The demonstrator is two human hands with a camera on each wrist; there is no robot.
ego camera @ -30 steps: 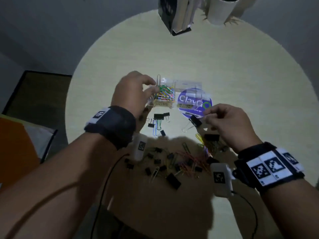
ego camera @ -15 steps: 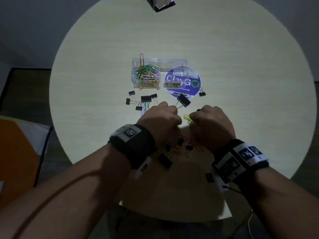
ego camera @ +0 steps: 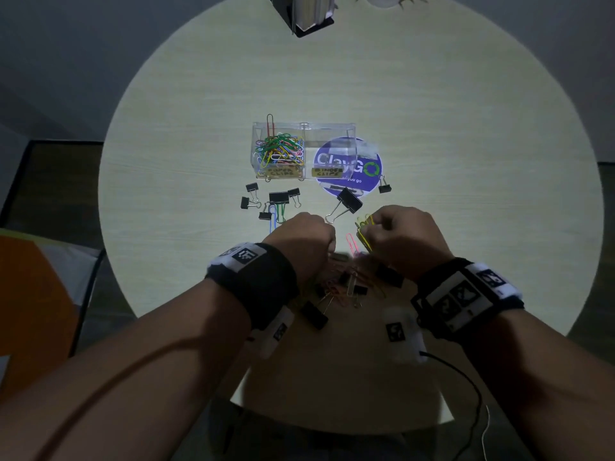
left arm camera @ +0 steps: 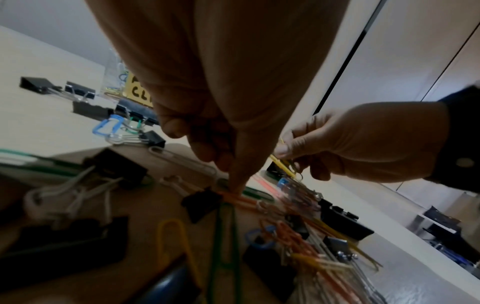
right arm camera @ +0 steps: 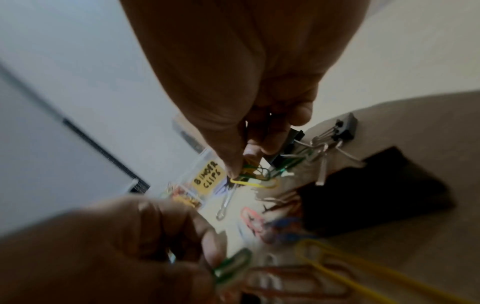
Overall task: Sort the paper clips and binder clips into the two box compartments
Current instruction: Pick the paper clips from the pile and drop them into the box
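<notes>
While the right hand [ego camera: 404, 239] pinches a bunch of yellow paper clips [ego camera: 364, 227] above the desk [ego camera: 466, 161], the left hand [ego camera: 304, 242] reaches curled fingers [left arm camera: 235, 176] down into the mixed pile [ego camera: 346, 284], its index tip touching an orange clip; whether it grips one I cannot tell. Farther off stands the clear box [ego camera: 304, 149], its left compartment full of coloured paper clips [ego camera: 279, 149], loose binder clips [ego camera: 347, 201] lying just before it.

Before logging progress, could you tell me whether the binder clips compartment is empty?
Empty: the binder clips compartment shows only the purple sticker through its clear walls.
</notes>
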